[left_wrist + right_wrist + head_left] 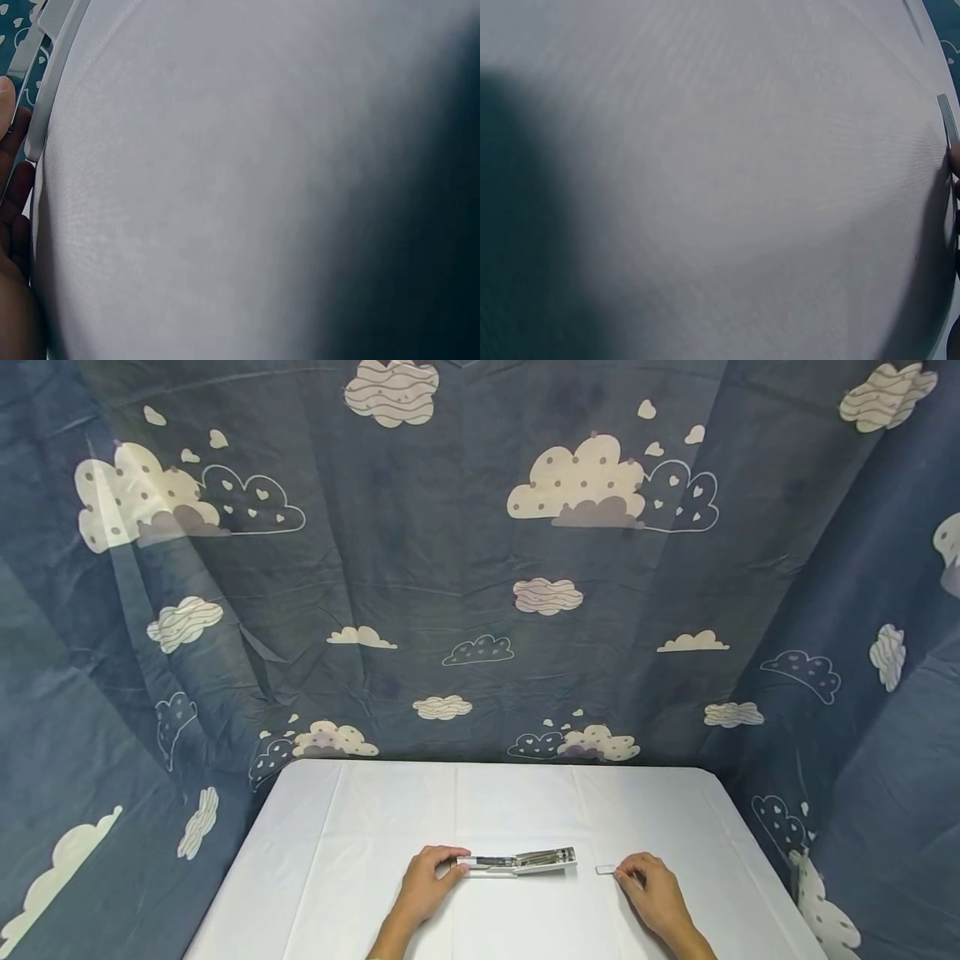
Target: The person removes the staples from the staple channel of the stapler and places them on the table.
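Note:
A white stapler (546,862) lies across the white table in the head view, its metal inner parts showing and its right end raised off the table. My left hand (426,883) grips its left end, thumb in front and fingers behind. The left wrist view catches only part of the stapler's pale body (49,90) and the fingers (21,191) along the left edge. To the right, my right hand (654,893) pinches a short silvery staple strip (604,869) between thumb and fingertips. This strip (946,120) also appears at the right edge of the right wrist view.
A white cloth covers the table (390,810). Behind it and at both sides hangs a dark blue curtain (420,560) with a cloud print. Dark blurred areas fill one side of each wrist view.

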Demonstrator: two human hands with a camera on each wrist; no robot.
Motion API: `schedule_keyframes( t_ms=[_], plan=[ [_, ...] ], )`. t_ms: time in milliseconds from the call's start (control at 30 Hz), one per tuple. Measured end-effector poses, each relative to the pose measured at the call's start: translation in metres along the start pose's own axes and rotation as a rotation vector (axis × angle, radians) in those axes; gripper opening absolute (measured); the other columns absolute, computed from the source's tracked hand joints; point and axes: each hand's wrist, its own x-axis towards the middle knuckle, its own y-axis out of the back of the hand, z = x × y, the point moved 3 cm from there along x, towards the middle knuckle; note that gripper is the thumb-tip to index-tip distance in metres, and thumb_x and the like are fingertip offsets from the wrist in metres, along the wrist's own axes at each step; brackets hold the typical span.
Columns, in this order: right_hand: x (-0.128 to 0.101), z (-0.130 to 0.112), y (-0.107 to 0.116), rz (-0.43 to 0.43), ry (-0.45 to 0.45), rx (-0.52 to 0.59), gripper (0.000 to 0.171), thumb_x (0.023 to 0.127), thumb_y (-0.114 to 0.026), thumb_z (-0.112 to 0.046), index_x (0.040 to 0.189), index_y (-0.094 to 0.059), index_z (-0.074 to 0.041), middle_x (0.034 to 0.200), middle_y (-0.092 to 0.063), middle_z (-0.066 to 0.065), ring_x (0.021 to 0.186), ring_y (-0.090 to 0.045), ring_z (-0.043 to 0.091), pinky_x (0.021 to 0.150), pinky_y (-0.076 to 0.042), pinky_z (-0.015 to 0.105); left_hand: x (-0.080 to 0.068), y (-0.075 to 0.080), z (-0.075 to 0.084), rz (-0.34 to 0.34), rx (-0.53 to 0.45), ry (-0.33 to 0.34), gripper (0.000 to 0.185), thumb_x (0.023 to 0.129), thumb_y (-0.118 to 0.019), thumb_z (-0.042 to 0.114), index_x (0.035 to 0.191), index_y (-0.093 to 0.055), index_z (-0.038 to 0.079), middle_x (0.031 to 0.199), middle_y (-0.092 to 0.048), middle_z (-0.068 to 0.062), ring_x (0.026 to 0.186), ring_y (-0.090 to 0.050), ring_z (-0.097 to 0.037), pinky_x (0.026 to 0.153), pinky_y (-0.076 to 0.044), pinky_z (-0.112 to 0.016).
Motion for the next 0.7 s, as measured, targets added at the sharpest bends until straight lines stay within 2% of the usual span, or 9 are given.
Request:
schedule_keyframes(
  t_ms=[167,433,567,700],
  plan=[
    [0.0,0.0024,-0.0016,0.005,-0.005,0.004,0.01,0.091,-0.078,-0.013,0.084,-0.072,-0.014,0.109,-0.072,0.009,0.113,-0.065,0.035,0.104,-0.052,0.054,-0.0005,0.0002,0.0002,0.005,0.006,-0.018,0.026,0.095,-0.071,0.044,0.117,-0.076,0.032,0.115,-0.073,0.011,0.11,-0.063,-0.016,0.098,-0.053,-0.048],
    [-0.0003,0.0026,-0.0001,-0.002,-0.036,0.007,0.008,0.092,-0.077,-0.013,0.086,-0.072,-0.013,0.111,-0.072,0.01,0.116,-0.065,0.036,0.105,-0.051,0.054,0.002,0.0007,0.0007,-0.032,-0.023,0.007,0.027,0.095,-0.071,0.044,0.119,-0.075,0.031,0.117,-0.073,0.01,0.114,-0.061,-0.018,0.102,-0.051,-0.051],
    [-0.0033,0.0001,0.0004,-0.018,-0.064,0.014,0.007,0.091,-0.077,-0.013,0.095,-0.072,-0.009,0.112,-0.072,0.013,0.118,-0.063,0.04,0.106,-0.05,0.058,0.001,0.0008,0.0003,-0.024,-0.017,0.005,0.027,0.094,-0.072,0.044,0.118,-0.075,0.032,0.116,-0.073,0.009,0.113,-0.062,-0.018,0.101,-0.052,-0.051],
    [-0.0053,-0.0016,0.0001,-0.033,-0.096,0.009,0.021,0.092,-0.076,-0.015,0.109,-0.07,-0.004,0.115,-0.071,0.017,0.122,-0.061,0.044,0.108,-0.047,0.06,0.0011,0.0011,-0.0012,-0.023,-0.015,0.017,0.026,0.094,-0.072,0.043,0.118,-0.075,0.035,0.116,-0.072,0.011,0.113,-0.061,-0.016,0.101,-0.051,-0.05]
  ],
)
